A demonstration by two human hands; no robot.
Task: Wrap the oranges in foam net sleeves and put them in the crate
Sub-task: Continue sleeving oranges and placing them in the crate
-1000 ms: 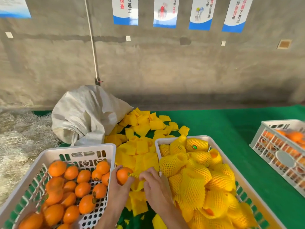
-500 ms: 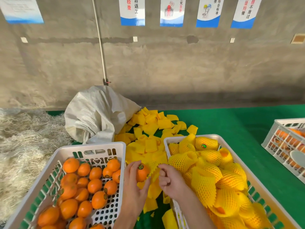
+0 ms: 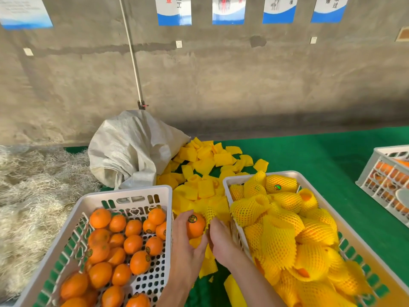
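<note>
Sleeving step: my left hand [image 3: 188,242] cups a bare stickered orange [image 3: 195,226] between the crates at the desk's near edge; right hand [image 3: 221,238] pinches a yellow foam net sleeve [image 3: 210,213] at it. Next: stretch sleeve over fruit.

- A fruit packing shed or warehouse: a bare grey concrete wall [image 3: 221,85] hung with a row of blue-and-white notice posters [image 3: 173,11] printed in Chinese.
- A work surface under green felt cloth [image 3: 309,156] carries white perforated plastic crates [image 3: 124,196], one full of loose stickered oranges [image 3: 100,218], another of net-wrapped oranges [image 3: 281,183].
- A woven sack [image 3: 130,149] spills a heap of yellow foam net sleeves [image 3: 205,165].
- Pale straw-like packing fibre [image 3: 33,196] lies piled at the left.
</note>
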